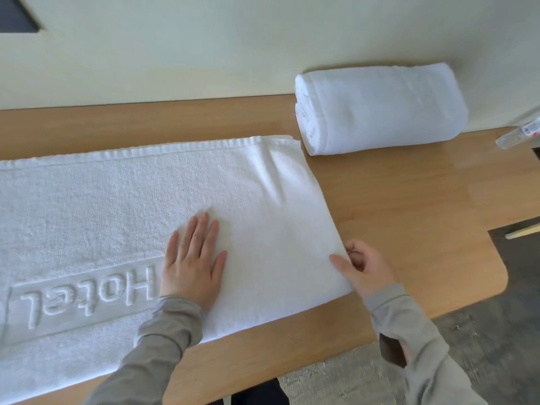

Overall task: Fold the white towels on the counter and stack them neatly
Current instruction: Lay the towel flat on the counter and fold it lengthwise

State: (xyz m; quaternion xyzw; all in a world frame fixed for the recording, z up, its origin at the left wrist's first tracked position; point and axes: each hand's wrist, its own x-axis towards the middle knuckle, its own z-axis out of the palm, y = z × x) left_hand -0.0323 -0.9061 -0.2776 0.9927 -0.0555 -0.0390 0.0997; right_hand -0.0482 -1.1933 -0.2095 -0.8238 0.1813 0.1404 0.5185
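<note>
A long white towel [122, 200] with a raised "Hotel" band lies flat along the wooden counter [394, 206], running off the left edge of view. My left hand [193, 264] rests flat on it, fingers straight, just right of the lettering. My right hand [365, 270] pinches the towel's right edge near its front corner, thumb on top and fingers curled under. A second white towel [380, 109], folded into a thick bundle, sits at the back right against the wall.
A clear plastic bottle [523, 133] lies at the far right by the wall. The counter ends in a rounded corner at the front right, with grey floor [482, 331] below. The cream wall runs along the counter's back.
</note>
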